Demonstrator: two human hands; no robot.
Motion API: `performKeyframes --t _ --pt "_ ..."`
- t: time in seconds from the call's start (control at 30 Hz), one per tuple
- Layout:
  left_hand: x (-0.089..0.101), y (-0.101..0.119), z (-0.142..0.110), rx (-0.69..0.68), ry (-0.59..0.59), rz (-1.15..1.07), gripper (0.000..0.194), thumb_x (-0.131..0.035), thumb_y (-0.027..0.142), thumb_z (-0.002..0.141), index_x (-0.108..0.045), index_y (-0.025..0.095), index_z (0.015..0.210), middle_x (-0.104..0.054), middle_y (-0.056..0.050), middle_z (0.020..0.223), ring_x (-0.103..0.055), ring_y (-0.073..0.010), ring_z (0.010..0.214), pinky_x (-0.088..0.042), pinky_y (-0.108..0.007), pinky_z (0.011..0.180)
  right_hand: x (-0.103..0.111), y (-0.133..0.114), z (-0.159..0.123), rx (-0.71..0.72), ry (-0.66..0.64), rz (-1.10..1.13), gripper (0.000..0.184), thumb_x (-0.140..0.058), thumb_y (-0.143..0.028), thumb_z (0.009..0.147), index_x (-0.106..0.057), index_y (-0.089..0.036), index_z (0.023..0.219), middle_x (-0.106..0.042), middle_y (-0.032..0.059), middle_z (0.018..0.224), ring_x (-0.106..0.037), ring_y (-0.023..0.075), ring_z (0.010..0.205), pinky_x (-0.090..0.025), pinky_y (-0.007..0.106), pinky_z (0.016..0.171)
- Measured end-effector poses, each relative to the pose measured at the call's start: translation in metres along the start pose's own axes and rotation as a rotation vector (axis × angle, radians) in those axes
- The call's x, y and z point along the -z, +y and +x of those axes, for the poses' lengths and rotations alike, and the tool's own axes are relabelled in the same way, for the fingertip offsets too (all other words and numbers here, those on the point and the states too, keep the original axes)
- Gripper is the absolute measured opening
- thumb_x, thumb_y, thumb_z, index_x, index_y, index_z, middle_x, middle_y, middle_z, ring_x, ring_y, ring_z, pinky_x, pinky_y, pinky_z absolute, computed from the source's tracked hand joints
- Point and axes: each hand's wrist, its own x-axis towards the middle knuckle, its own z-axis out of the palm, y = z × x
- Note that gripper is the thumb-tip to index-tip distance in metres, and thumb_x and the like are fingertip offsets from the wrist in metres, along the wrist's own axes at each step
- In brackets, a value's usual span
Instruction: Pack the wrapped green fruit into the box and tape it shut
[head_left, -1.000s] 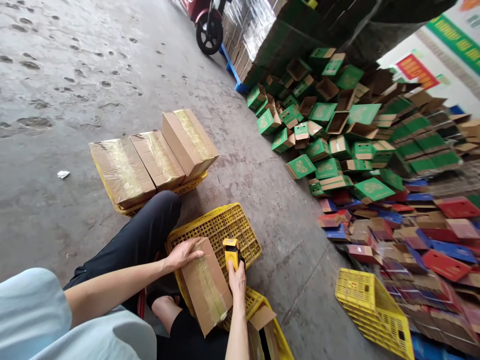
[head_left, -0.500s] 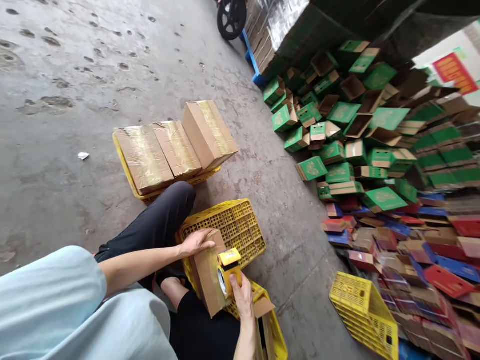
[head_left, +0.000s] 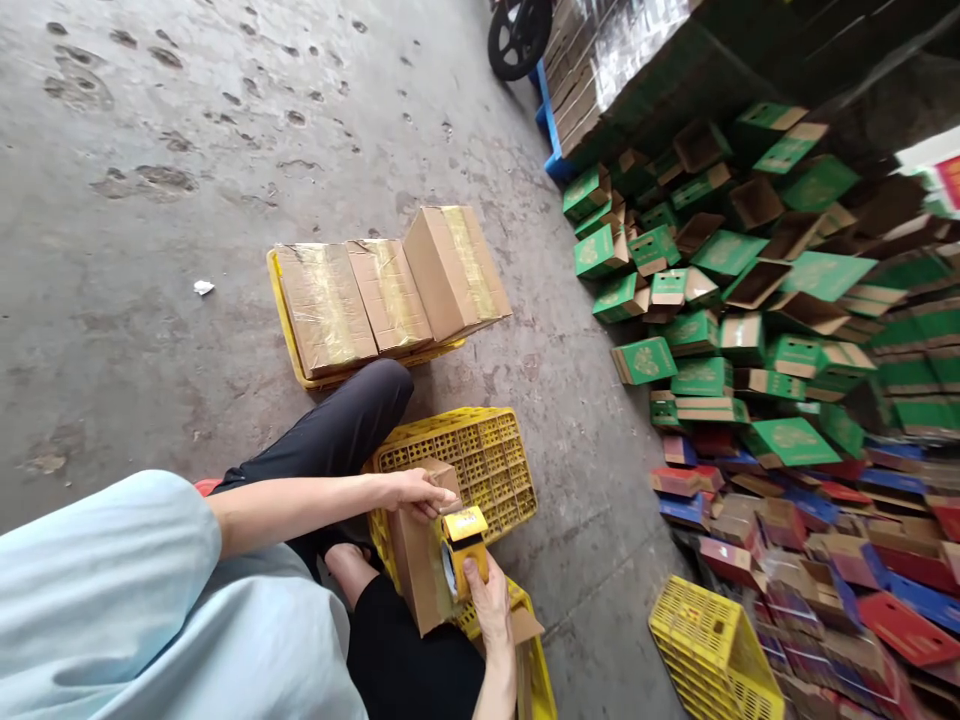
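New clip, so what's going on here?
A seated person's right hand grips a yellow tape dispenser against a brown box. The left hand is just above the dispenser, fingers bent; whether it pinches tape is too small to tell. The box lies over a yellow crate. Beyond the knee, three taped boxes sit in another crate.

We hold our left arm (head_left: 300, 510) out nearly straight, and our left hand (head_left: 421, 492) is curled up. Our right hand (head_left: 489, 595) curls round in a grip. We bend our left knee (head_left: 386, 385).
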Motion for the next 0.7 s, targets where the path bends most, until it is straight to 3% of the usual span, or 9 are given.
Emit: performKeyframes --t 0.2,0.37,0.5,0.7 --pt "-0.001 0.002 0.005 0.019 -0.055 0.041 0.047 -0.095 0.055 0.057 -0.075 0.017 0.074 -0.069 -0.001 0.064 -0.066 -0.0146 0.062 -0.055 -0.024 0.061 -0.002 0.003 -0.002 -0.019 -0.025 -0.024 0.071 -0.062 -0.081 0.080 -0.076 -0.016 0.102 -0.078 0.0131 0.091 -0.072 0.0310 0.086 -0.059 0.040 0.081" --pt "0.003 0.004 0.011 -0.094 -0.006 0.111 0.036 -0.094 0.045 0.063 -0.077 0.016 0.076 -0.072 0.000 0.067 -0.067 -0.0130 0.063 -0.053 -0.021 0.059 -0.002 -0.004 -0.002 -0.045 -0.053 0.005 0.068 -0.066 -0.079 0.077 -0.076 -0.016 0.100 -0.079 0.0127 0.090 -0.073 0.0311 0.085 -0.059 0.040 0.079" --pt "0.006 0.006 0.016 -0.094 0.031 0.154 0.031 -0.093 0.041 0.065 -0.076 0.016 0.072 -0.072 0.000 0.065 -0.068 -0.0136 0.063 -0.053 -0.020 0.057 -0.001 -0.015 -0.001 -0.051 -0.050 0.018 0.069 -0.070 -0.077 0.075 -0.077 -0.014 0.103 -0.080 0.0131 0.090 -0.073 0.0309 0.084 -0.059 0.040 0.078" --pt "0.011 0.007 0.022 -0.090 0.049 0.213 0.028 -0.091 0.038 0.067 -0.075 0.016 0.069 -0.070 0.001 0.061 -0.068 -0.0137 0.061 -0.054 -0.021 0.059 0.001 -0.025 -0.001 -0.062 -0.027 -0.108 0.064 -0.065 -0.077 0.078 -0.076 -0.016 0.092 -0.078 0.0102 0.082 -0.069 0.0269 0.075 -0.054 0.034 0.070"
